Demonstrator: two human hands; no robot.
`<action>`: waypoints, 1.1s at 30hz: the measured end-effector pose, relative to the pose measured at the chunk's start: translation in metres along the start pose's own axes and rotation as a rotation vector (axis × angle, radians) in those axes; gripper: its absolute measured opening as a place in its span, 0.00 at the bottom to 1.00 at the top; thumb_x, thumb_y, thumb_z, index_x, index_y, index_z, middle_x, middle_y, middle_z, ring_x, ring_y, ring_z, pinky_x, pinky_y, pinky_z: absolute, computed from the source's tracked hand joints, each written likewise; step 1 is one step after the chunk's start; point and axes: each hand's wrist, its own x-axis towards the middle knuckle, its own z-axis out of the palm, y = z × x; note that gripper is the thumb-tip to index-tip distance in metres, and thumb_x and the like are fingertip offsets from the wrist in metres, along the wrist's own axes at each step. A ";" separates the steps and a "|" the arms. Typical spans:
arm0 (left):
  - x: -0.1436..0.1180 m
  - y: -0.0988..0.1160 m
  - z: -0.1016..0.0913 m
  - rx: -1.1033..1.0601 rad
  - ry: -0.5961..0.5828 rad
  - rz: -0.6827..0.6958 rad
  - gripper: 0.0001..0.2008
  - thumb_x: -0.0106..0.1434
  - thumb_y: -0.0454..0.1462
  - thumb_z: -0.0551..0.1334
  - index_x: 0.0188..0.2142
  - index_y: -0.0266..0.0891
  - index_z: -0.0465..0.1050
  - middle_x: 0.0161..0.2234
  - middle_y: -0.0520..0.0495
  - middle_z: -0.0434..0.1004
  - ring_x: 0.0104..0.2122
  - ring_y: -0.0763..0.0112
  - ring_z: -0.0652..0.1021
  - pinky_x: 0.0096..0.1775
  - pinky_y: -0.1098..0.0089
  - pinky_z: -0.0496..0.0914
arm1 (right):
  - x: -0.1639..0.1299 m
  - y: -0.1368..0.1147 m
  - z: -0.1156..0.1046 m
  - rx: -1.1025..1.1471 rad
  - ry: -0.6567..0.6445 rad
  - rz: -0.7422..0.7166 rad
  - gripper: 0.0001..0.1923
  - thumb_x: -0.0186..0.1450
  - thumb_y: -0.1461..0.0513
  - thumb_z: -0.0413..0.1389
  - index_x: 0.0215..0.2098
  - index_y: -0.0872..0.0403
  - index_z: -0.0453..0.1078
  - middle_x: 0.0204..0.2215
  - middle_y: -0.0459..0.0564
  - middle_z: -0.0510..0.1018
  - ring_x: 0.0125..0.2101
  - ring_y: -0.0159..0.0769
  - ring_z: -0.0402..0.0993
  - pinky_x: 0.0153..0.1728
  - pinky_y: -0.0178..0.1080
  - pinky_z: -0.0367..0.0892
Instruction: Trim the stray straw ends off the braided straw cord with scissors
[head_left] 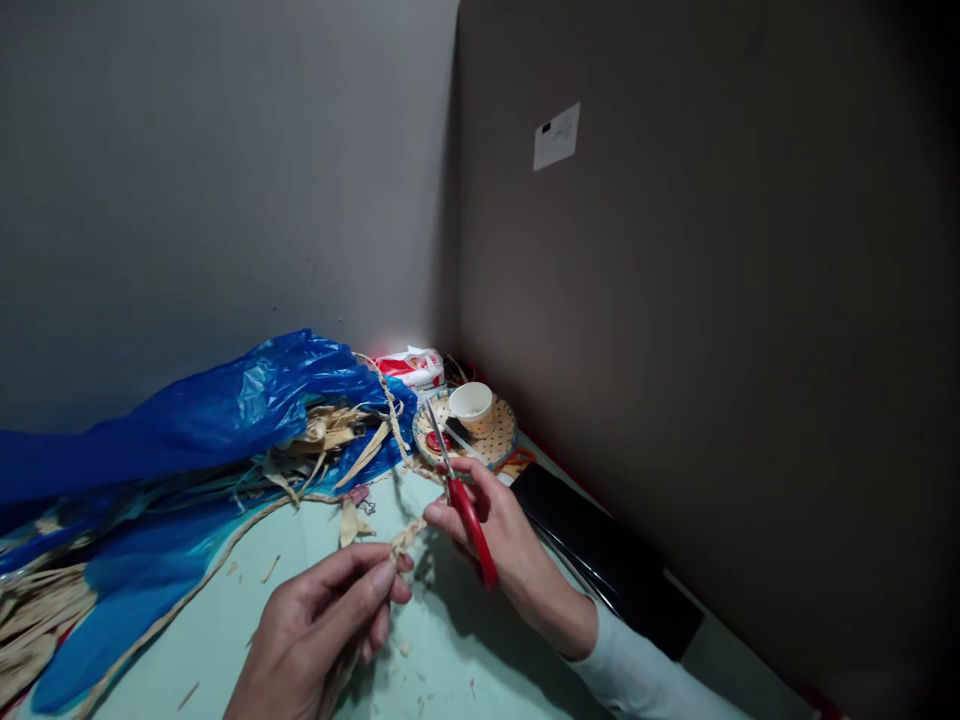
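My left hand (322,625) pinches a pale braided cord (406,537) between thumb and fingertips, near the bottom middle of the head view. Just to its right, my right hand (499,530) is closed around red-handled scissors (466,515), with their blades pointing up and away. The thumb of this hand also touches the far end of the short braid stretch between the hands. A long length of similar cord (225,550) curves over the table on the left. Behind the hands, dry husk-like strips (330,430) stick out of a blue plastic bag (247,385).
In the corner, a round woven tray (495,445) bears a white cup (472,402) and a red lid. A red and white packet (411,368) lies behind it. Along the right wall is a flat black object (607,550). Plant scraps dot the pale green tabletop (292,590).
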 end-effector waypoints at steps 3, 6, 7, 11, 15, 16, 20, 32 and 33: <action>0.003 0.000 -0.002 -0.055 0.032 0.018 0.12 0.49 0.43 0.77 0.31 0.39 0.85 0.27 0.48 0.83 0.24 0.74 0.71 0.27 0.78 0.68 | 0.000 0.002 -0.003 -0.171 0.082 -0.126 0.20 0.62 0.57 0.65 0.47 0.51 0.64 0.22 0.35 0.62 0.24 0.29 0.58 0.28 0.33 0.57; 0.008 -0.003 -0.007 -0.127 0.060 0.005 0.10 0.50 0.40 0.76 0.33 0.42 0.86 0.28 0.48 0.84 0.25 0.73 0.72 0.29 0.78 0.70 | -0.008 -0.003 0.000 -0.359 0.125 -0.201 0.17 0.63 0.59 0.62 0.47 0.50 0.62 0.23 0.37 0.64 0.24 0.31 0.60 0.28 0.35 0.57; 0.010 -0.003 -0.009 -0.152 0.076 0.005 0.09 0.51 0.40 0.76 0.33 0.43 0.86 0.29 0.48 0.84 0.25 0.72 0.73 0.30 0.77 0.71 | -0.012 -0.005 0.001 -0.435 0.123 -0.228 0.17 0.62 0.59 0.61 0.47 0.50 0.62 0.24 0.38 0.66 0.24 0.32 0.61 0.27 0.35 0.58; 0.013 -0.006 -0.016 -0.134 0.092 0.093 0.09 0.54 0.42 0.75 0.34 0.44 0.85 0.31 0.50 0.84 0.30 0.70 0.75 0.32 0.78 0.72 | -0.030 -0.007 0.011 -0.701 0.059 -0.431 0.22 0.58 0.61 0.62 0.49 0.50 0.64 0.35 0.48 0.73 0.33 0.40 0.70 0.35 0.41 0.66; 0.012 -0.009 -0.021 -0.056 0.091 0.203 0.10 0.55 0.43 0.74 0.37 0.46 0.84 0.28 0.54 0.81 0.31 0.69 0.75 0.34 0.77 0.71 | -0.034 0.001 0.017 -0.925 -0.011 -0.514 0.23 0.58 0.62 0.60 0.51 0.50 0.65 0.40 0.53 0.75 0.40 0.48 0.72 0.38 0.46 0.68; 0.011 -0.009 -0.022 -0.032 0.096 0.214 0.10 0.56 0.43 0.74 0.38 0.46 0.84 0.27 0.54 0.81 0.30 0.68 0.74 0.34 0.76 0.71 | -0.033 0.002 0.017 -0.960 -0.034 -0.532 0.21 0.59 0.62 0.59 0.51 0.51 0.65 0.39 0.53 0.75 0.38 0.47 0.72 0.37 0.46 0.68; 0.009 -0.010 -0.022 0.055 0.095 0.255 0.12 0.58 0.46 0.72 0.39 0.44 0.84 0.27 0.53 0.81 0.31 0.67 0.75 0.36 0.75 0.71 | -0.027 0.001 0.012 -1.043 -0.033 -0.632 0.19 0.60 0.62 0.56 0.50 0.54 0.65 0.36 0.54 0.74 0.35 0.46 0.71 0.33 0.45 0.68; 0.010 -0.008 -0.022 0.107 0.154 0.280 0.10 0.57 0.45 0.72 0.38 0.48 0.86 0.28 0.53 0.84 0.30 0.67 0.77 0.35 0.75 0.73 | -0.025 -0.008 0.006 -1.083 -0.091 -0.573 0.15 0.58 0.62 0.56 0.44 0.54 0.68 0.35 0.53 0.75 0.34 0.44 0.70 0.32 0.43 0.66; 0.010 -0.008 -0.023 0.139 0.166 0.283 0.11 0.56 0.45 0.72 0.39 0.48 0.86 0.28 0.53 0.84 0.29 0.66 0.77 0.35 0.75 0.73 | -0.025 -0.007 0.007 -1.090 -0.097 -0.576 0.14 0.58 0.62 0.56 0.43 0.54 0.69 0.34 0.53 0.75 0.33 0.44 0.70 0.31 0.42 0.65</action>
